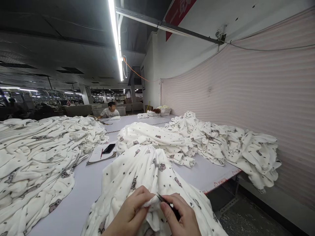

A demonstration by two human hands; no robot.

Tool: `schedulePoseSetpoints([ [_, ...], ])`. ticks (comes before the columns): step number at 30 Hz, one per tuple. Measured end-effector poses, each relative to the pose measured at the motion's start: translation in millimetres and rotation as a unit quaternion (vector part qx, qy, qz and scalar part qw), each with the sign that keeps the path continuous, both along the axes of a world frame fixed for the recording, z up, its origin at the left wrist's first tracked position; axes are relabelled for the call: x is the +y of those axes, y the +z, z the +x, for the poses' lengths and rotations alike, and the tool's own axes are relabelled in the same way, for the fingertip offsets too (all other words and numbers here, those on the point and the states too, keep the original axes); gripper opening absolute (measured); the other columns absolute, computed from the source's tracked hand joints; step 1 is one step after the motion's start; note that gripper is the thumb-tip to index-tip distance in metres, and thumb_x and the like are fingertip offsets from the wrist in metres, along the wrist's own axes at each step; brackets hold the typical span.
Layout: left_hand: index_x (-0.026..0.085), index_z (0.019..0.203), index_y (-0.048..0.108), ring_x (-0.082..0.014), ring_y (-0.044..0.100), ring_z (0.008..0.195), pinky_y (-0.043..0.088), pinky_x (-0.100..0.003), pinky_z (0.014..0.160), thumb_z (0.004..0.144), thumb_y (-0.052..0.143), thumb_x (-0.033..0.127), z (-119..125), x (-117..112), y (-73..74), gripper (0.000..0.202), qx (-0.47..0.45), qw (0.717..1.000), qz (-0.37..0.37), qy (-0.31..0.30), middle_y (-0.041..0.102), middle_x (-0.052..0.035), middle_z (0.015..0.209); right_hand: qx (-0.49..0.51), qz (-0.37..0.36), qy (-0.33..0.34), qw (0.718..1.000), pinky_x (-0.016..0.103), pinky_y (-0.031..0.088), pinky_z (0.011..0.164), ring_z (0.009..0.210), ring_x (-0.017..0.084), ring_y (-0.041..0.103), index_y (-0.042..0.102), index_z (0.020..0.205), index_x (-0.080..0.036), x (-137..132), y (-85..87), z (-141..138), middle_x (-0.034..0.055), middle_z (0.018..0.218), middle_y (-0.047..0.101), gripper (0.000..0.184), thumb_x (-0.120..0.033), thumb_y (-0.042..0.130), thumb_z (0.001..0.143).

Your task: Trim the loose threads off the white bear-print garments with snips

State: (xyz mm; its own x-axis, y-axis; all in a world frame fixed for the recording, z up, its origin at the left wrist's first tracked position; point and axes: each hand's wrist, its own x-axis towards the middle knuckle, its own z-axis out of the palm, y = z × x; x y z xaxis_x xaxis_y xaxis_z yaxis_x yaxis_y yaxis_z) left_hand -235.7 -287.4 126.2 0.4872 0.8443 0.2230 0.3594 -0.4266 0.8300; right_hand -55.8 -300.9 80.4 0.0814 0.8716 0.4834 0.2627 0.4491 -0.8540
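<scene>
White plush fabric [145,164] with grey animal figures and small dark dots is heaped right in front of me, draping over the near table edge. An edge of it is pinched between the thumb and fingers of my left hand [134,206]. My right hand [183,213] is closed around small black thread snips [175,211]. Their pointed tips reach the pinched edge, close to my left fingertips. Whether the blades are parted is too small to tell.
Similar fabric piles lie left [44,157] and right [216,141] on the pale table [81,193]. A phone [108,148] and pen rest on papers [94,156]. Across the table sits a person [110,111], near folded stacks [164,110]. A pink striped sheet [258,91] covers the right wall.
</scene>
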Motion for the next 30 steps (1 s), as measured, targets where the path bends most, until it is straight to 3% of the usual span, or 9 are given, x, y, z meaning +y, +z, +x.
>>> schedulePoseSetpoints([
  [9,0.025,0.105,0.064,-0.018,0.055,0.087,0.041,-0.026,0.079,0.091,0.041,0.019,-1,1,2.2,0.028,0.075,0.997,0.023,-0.018,0.051,-0.0027,0.088,-0.06,-0.034,0.01,0.998,0.023,0.045,0.061,0.069,0.019,0.065,0.073,0.08,-0.024,4,1.5,14,0.0029,0.074,0.069,0.023,-0.043,0.06,0.083],
  [15,0.027,0.107,0.064,-0.0191,0.056,0.09,0.042,-0.028,0.083,0.091,0.04,0.024,-2,3,2.1,0.029,0.028,0.999,0.001,-0.032,0.053,-0.0026,0.09,0.021,-0.062,0.0,0.998,0.023,0.043,0.059,0.066,0.019,0.061,0.073,0.076,-0.023,3,-13.3,17,0.0024,0.07,0.065,0.027,-0.047,0.063,0.079],
  [17,0.026,0.104,0.065,-0.0198,0.056,0.091,0.041,-0.028,0.084,0.091,0.04,0.026,-2,3,3.2,0.028,0.011,0.999,-0.02,-0.032,0.053,-0.0028,0.091,0.065,-0.066,0.01,0.996,0.023,0.044,0.06,0.067,0.018,0.06,0.073,0.088,-0.023,3,-17.5,12,0.002,0.073,0.063,0.029,-0.048,0.066,0.075],
  [20,0.024,0.099,0.066,-0.0196,0.056,0.091,0.041,-0.028,0.084,0.091,0.042,0.028,-2,4,6.7,0.026,0.008,0.998,-0.053,-0.035,0.053,-0.0027,0.09,0.151,-0.102,0.041,0.982,0.022,0.043,0.057,0.063,0.015,0.054,0.066,0.109,-0.022,7,-18.3,0,-0.0024,0.07,0.054,0.05,-0.048,0.073,0.067],
  [23,0.024,0.097,0.066,-0.0192,0.057,0.094,0.041,-0.027,0.085,0.09,0.044,0.028,-2,2,7.6,0.023,0.01,0.997,-0.073,-0.03,0.056,-0.0018,0.093,0.154,-0.139,0.101,0.973,0.02,0.036,0.053,0.055,0.011,0.043,0.065,0.079,-0.017,13,-14.6,-10,-0.0068,0.058,0.04,0.035,-0.049,0.073,0.067],
  [26,0.022,0.093,0.061,-0.0191,0.057,0.087,0.042,-0.027,0.079,0.084,0.053,0.029,0,-1,-0.8,0.014,0.041,0.999,-0.02,0.014,0.059,-0.0005,0.088,0.115,-0.096,0.073,0.986,0.02,0.034,0.053,0.056,0.011,0.042,0.054,0.063,-0.018,12,-10.4,-14,-0.0056,0.057,0.042,0.034,-0.047,0.068,0.073],
  [30,0.022,0.08,0.049,-0.0172,0.05,0.071,0.039,-0.027,0.066,0.078,0.044,0.015,0,-5,-23.1,0.009,0.081,0.983,0.143,0.082,0.05,0.0018,0.073,0.052,0.01,0.008,0.999,0.022,0.034,0.054,0.057,0.012,0.045,0.057,0.06,-0.019,-6,-10.7,-7,-0.0022,0.062,0.049,0.031,-0.043,0.064,0.079],
])
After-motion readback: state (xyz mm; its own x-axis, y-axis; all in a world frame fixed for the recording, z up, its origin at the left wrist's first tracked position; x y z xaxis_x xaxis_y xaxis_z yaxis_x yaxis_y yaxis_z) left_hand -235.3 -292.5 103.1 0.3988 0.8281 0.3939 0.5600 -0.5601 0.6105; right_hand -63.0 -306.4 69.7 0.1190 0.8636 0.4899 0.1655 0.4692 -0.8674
